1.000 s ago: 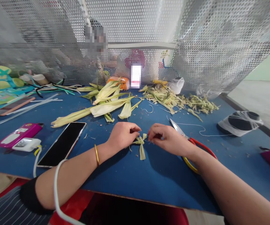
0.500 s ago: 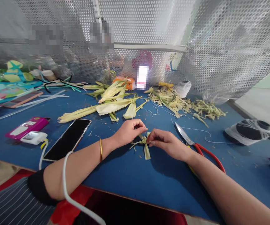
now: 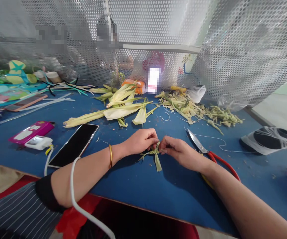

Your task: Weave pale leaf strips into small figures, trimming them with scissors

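On the blue table (image 3: 158, 196) my left hand (image 3: 140, 141) and my right hand (image 3: 178, 151) meet over a small bundle of pale green husk strips (image 3: 155, 156). Both hands pinch it with closed fingers, left from the left side, right from the right. One strip end hangs toward me below the hands. A thin white thread (image 3: 215, 139) trails away to the right of them. Red and yellow handled scissors (image 3: 208, 152) lie just behind my right wrist, blades pointing away.
Loose corn husks (image 3: 118, 111) and a heap of husk scraps (image 3: 193, 108) lie farther back. A black phone (image 3: 75, 144), a pink device (image 3: 31, 131) with a white charger (image 3: 37, 142) sit left. A spool in plastic (image 3: 267, 139) is at right. Perforated metal screen (image 3: 208, 43) walls the back.
The hands have drawn closer together on the husk bundle, fingers now nearly touching. The view has shifted slightly, so everything sits a little to the right.
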Demonstrator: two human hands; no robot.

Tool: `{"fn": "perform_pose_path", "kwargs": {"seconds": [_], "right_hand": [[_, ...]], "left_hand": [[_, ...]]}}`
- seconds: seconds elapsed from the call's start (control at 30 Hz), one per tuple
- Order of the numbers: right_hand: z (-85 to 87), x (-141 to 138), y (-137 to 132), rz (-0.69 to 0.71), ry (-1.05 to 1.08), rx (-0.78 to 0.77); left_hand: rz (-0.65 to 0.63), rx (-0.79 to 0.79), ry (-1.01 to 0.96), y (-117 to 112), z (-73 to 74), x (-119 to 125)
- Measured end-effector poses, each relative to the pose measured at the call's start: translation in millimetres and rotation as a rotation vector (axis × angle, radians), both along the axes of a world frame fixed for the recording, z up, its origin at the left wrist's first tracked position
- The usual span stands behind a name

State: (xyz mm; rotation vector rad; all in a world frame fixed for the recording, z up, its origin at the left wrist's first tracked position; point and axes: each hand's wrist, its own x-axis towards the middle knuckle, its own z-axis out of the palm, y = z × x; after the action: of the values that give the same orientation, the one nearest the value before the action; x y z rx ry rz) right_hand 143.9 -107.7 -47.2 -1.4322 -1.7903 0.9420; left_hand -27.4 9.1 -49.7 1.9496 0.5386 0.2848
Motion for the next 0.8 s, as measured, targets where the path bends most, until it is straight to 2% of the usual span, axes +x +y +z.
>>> {"fn": "perform_pose_path", "kwargs": {"seconds": [0.07,0.23,0.3,0.4,0.53,0.8], "right_hand": [[1.1,-1.6,-0.3,-0.025,0.006,-0.017],[2.3,-4.8,0.0,-0.167,0.077,0.031],[2.8,-6.3,0.5,-0.222,0.16,-0.019],[3.3,-9.0,1.4,-0.293,0.319,-0.126],[2.5,-12.1,2.9,-0.36,0.474,-0.192],[3.3,-13.6,3.8,-0.383,0.608,-0.18]], "left_hand": [[0.013,-0.04,0.027,-2.0,2.3,-0.2],[0.104,-0.252,0.084,-6.3,7.2,1.1],[0.128,-0.305,0.078,-7.2,7.1,2.0],[0.131,-0.331,0.08,-7.8,6.6,3.0],[0.116,-0.353,0.084,-8.3,8.1,2.6],[0.063,-0.329,0.089,-7.4,7.0,1.9]]}}
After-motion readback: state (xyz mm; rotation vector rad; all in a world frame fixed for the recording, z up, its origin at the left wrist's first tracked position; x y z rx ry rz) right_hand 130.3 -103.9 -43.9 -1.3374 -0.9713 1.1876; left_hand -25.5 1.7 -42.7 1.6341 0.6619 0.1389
